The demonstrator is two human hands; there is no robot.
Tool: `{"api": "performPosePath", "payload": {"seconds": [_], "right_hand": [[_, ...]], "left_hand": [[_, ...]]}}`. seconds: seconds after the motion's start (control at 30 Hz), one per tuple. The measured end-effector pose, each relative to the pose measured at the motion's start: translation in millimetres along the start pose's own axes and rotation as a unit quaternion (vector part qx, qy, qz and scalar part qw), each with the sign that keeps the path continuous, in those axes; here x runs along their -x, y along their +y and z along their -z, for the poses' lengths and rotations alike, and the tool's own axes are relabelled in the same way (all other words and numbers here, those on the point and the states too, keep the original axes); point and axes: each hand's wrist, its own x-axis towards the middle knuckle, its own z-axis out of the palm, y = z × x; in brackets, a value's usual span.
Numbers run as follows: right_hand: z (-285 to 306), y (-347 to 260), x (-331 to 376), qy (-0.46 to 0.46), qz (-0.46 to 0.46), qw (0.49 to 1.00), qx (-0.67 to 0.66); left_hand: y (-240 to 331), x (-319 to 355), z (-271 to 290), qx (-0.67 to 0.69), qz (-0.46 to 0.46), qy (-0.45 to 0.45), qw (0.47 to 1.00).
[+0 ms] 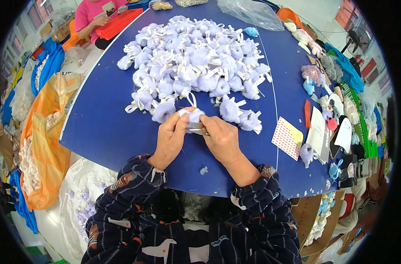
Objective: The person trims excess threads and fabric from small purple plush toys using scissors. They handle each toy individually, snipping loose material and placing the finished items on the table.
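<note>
Near the middle of the blue table, my left hand (pixel 170 137) pinches a small fluffy lavender plush piece (pixel 194 117) with a white ribbon loop standing up from it. My right hand (pixel 222 137) is closed round a small silver metal tool (pixel 197 128), whose flat part lies against the underside of the plush; its exact kind is partly hidden by the fingers. Just beyond my hands spreads a big pile of similar lavender plush pieces (pixel 200 57) with white loops and tags. One loose plush piece (pixel 164 112) sits close to my left hand, another (pixel 230 109) beyond my right.
On the right of the blue table (pixel 116 136) lie a card with red stickers (pixel 287 137), a red pen-like item (pixel 307 113) and a lone lavender plush (pixel 306 154). Across the table a person in pink handles a red tray (pixel 119 24). An orange sack (pixel 50 145) stands left.
</note>
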Motion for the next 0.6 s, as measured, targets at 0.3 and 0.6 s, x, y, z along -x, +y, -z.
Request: {"api": "performPosePath", "payload": {"seconds": [0.3,0.6], "right_hand": [[3,-10,1,0.012,-0.172,0.968,-0.181],[5,-20,-3,-0.013,-0.353,0.892,-0.284]], "left_hand": [[-2,8,-8,0.024,0.000,0.030,0.999],[-7,6,-14,0.007,-0.030,0.048,0.998]]}}
